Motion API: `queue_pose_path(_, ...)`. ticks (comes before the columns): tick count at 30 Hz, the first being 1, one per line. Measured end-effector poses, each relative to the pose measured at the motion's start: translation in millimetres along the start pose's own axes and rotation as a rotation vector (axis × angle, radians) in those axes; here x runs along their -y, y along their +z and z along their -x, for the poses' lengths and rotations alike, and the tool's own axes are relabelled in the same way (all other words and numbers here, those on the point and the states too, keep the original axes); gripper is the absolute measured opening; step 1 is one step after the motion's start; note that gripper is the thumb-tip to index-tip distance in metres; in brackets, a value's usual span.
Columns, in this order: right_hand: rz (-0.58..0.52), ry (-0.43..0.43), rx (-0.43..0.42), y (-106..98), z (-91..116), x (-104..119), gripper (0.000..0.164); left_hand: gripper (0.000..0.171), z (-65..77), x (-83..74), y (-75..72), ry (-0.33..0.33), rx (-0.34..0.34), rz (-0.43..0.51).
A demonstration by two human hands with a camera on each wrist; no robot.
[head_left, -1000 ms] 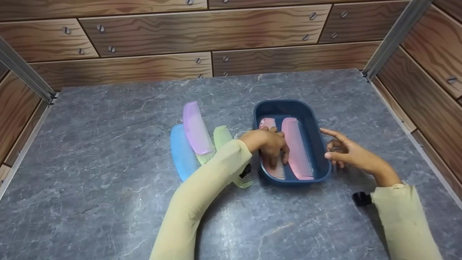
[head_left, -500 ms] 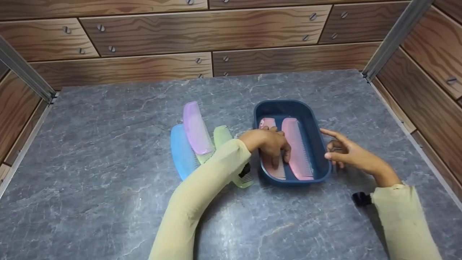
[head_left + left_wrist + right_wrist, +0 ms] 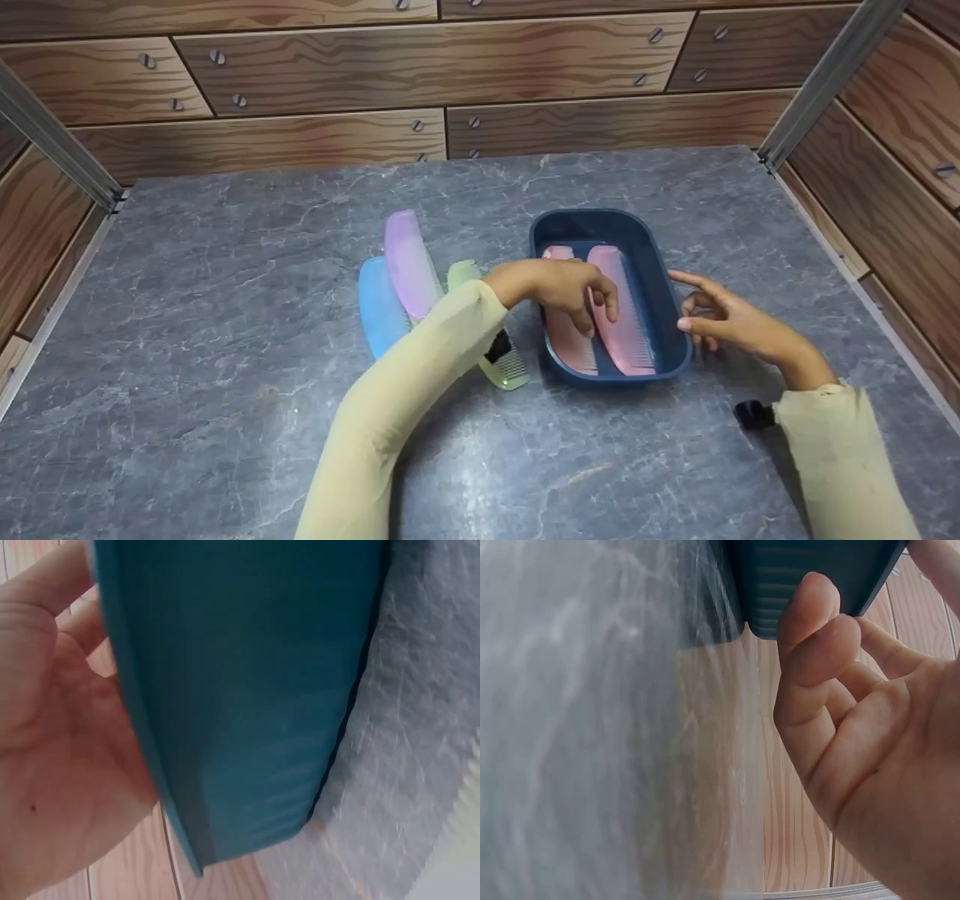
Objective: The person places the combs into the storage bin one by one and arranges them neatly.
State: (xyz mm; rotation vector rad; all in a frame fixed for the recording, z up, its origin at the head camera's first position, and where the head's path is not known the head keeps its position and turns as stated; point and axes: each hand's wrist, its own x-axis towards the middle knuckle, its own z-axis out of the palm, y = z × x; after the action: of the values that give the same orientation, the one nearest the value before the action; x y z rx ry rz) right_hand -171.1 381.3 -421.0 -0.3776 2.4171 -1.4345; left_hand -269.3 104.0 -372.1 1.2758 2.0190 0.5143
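You're seeing two pink combs (image 3: 624,337) lying in the tub (image 3: 656,292), towards the surface's (image 3: 225,300) right edge, seemingly done; purple comb (image 3: 411,262), blue comb (image 3: 381,307) and green comb (image 3: 463,274) are waiting outside. Your left grip (image 3: 568,289) is hovering relaxed, apparently empty; your right grip (image 3: 739,326) is touching the tub, half-curled, clasping nothing.

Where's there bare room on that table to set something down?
The table is bare left of the blue comb, between tub and back wall, and in front of the tub between the sleeves. Crowded: the green comb under the left sleeve; the tub, left hand over pink combs; its right side, by the right hand.
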Motion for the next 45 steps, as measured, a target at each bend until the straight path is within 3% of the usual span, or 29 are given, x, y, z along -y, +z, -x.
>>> queue_pose_path(5, -0.003, -0.014, 0.004, -0.1, 0.0, -0.5, 0.065, 0.034, 11.7, 3.4, -8.0, 0.090, -0.062, 0.074)
queue_pose_path(10, -0.004, -0.027, 0.007, -0.3, -0.3, -1.7, 0.065, 0.033, 28.1, 8.1, -18.9, 0.168, -0.128, 0.087)
queue_pose_path(16, 0.002, -0.007, 0.000, -0.2, -0.2, -2.1, 0.065, 0.033, 49.4, 24.4, -28.8, 0.182, -0.247, 0.126)
queue_pose_path(31, -0.024, -0.025, 0.010, -1.1, 0.0, -2.2, 0.065, 0.035, 103.6, 87.5, -37.0, 0.011, -0.529, 0.266)
queue_pose_path(37, -0.021, -0.032, 0.009, -1.5, -0.1, -2.5, 0.064, 0.042, 124.5, 112.4, -37.7, -0.115, -0.611, 0.334)
queue_pose_path(45, -0.008, -0.017, 0.001, -0.5, 0.4, -1.7, 0.065, 0.049, 143.6, 136.1, -38.9, -0.211, -0.718, 0.404)
